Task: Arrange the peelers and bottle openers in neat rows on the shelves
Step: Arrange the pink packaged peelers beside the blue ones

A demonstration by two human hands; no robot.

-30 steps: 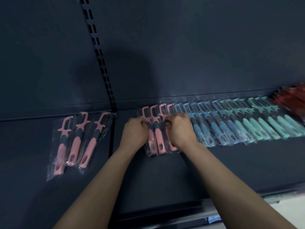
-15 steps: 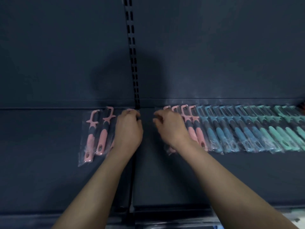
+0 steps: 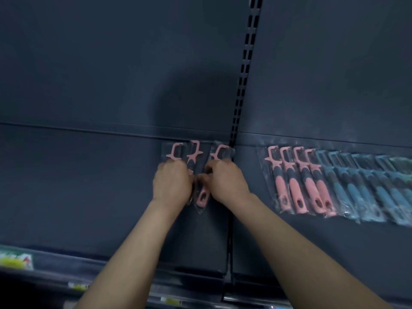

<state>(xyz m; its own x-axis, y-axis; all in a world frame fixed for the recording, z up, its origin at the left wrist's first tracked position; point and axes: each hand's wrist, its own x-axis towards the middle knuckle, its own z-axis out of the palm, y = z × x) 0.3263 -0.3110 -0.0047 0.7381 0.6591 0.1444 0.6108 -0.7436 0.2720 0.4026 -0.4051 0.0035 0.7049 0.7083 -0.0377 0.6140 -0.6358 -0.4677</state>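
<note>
HANDS: left hand [image 3: 172, 185] curled over bagged pink peelers [image 3: 201, 198], right hand [image 3: 225, 182] pinching them | HANDLING: judged light, stiff, slippery film | HOLD: handles, near end

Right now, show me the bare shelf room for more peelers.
Widest: bare shelf left of the left hand. Narrower: the gap between the right hand and the pink row. Both hands grip three loose peelers. Crowded: pink row overlaps into the blue peelers rightward.
</note>
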